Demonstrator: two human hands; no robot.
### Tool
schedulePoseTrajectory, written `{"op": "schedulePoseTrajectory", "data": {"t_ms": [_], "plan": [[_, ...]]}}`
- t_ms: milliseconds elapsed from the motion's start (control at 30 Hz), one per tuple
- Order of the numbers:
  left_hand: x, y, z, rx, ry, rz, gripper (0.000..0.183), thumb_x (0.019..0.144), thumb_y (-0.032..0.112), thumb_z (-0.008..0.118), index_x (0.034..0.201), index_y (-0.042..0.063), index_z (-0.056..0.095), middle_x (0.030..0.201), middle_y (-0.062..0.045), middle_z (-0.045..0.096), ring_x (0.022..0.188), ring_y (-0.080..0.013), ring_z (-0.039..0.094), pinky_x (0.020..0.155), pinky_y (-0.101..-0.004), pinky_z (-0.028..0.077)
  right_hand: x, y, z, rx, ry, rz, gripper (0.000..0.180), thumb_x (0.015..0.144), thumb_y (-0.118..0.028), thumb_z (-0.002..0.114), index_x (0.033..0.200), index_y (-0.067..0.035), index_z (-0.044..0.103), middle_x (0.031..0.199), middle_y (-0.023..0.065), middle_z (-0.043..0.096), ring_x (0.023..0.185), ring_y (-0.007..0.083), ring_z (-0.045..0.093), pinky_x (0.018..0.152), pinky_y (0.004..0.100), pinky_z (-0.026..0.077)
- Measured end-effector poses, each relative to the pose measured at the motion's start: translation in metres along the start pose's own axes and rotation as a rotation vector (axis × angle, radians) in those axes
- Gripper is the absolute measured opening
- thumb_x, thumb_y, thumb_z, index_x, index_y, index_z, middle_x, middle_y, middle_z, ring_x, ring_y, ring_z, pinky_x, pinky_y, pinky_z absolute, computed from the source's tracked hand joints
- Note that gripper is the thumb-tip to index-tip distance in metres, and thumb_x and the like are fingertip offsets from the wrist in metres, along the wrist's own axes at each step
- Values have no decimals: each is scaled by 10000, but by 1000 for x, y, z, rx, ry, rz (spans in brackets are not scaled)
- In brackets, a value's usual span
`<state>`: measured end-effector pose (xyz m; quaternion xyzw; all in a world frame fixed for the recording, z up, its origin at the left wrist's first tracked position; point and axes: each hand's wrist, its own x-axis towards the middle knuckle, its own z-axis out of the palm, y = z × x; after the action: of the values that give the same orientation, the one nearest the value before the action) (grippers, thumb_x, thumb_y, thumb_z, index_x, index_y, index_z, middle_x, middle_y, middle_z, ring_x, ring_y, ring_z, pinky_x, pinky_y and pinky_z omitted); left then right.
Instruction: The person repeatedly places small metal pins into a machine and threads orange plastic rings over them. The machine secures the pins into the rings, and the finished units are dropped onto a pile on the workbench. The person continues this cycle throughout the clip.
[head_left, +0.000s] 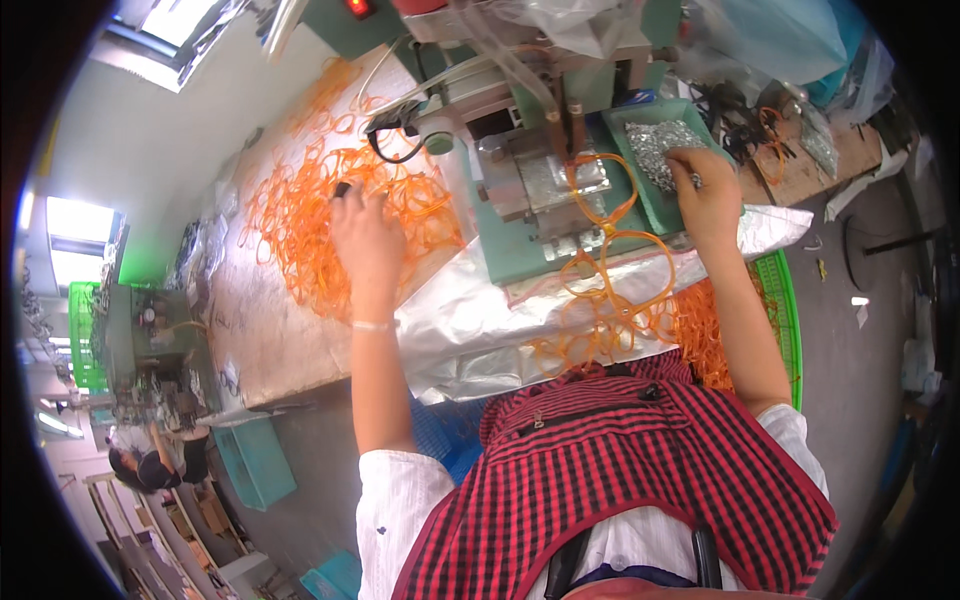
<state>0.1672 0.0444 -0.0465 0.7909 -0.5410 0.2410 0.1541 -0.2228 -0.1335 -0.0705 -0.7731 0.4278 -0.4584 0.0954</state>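
My left hand (367, 236) is over a heap of orange plastic eyeglass frames (300, 232) on the bench, with a dark cover at one fingertip. Whether its fingers grip a frame is not clear. My right hand (709, 196) reaches into a green tray (651, 214) of small silvery metal parts (651, 146), thumb and fingertips at the pile; any piece between them is too small to see. Between my hands stands a bench machine (525, 176) with a metal fixture. An orange eyeglass frame (636, 234) lies at the fixture, and several more overlap below it.
Silver foil sheeting (465, 315) covers the bench edge before me. Below my right forearm, a green basket (787, 322) holds many orange frames. Dark frames (739, 120) and plastic bags lie at the back right. Teal crates (255, 461) and another person (154, 465) are at the left.
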Motion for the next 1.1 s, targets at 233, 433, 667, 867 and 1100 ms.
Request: {"op": "schedulePoseTrajectory", "data": {"t_ms": [233, 433, 667, 867, 1100], "plan": [[-14, -19, 41, -206, 253, -99, 223, 889, 109, 735, 1095, 24, 753, 1311, -145, 648, 1215, -320, 577, 1027, -420, 467, -46, 27, -58, -198, 119, 164, 137, 843, -33, 721, 976, -55, 742, 970, 114, 730, 935, 312, 682, 866, 394, 523], [0, 21, -24, -1124, 202, -594, 214, 1043, 173, 615, 1097, 1, 731, 947, -20, 636, 755, -75, 579, 669, -230, 474, -7, -44, -67, 311, -124, 277, 180, 841, -33, 714, 1017, -48, 748, 977, 67, 743, 943, 168, 696, 885, 316, 517], [-15, 62, 5, -1621, -48, -757, 238, 1070, 231, 551, 1131, 25, 652, 828, -34, 635, 678, -99, 557, 583, -240, 429, 57, -101, -6, 765, -318, 290, 320, 800, -62, 727, 1099, 3, 633, 846, 60, 741, 838, 149, 686, 820, 303, 515], [-44, 67, -4, -1722, -9, -885, 254, 1069, 263, 555, 1120, 27, 631, 838, -41, 602, 693, -119, 518, 590, -258, 403, 45, -103, -1, 754, -310, 359, 430, 801, -81, 761, 1191, 12, 605, 844, 62, 757, 816, 139, 694, 789, 291, 513], [45, 134, -109, -1359, 385, -11, 194, 1066, 135, 559, 1179, -16, 603, 861, -104, 689, 748, -124, 611, 672, -256, 507, 48, -119, 1, 1045, -331, 413, 463, 807, -14, 746, 1245, 5, 598, 855, 53, 744, 870, 120, 686, 839, 274, 517]]}}
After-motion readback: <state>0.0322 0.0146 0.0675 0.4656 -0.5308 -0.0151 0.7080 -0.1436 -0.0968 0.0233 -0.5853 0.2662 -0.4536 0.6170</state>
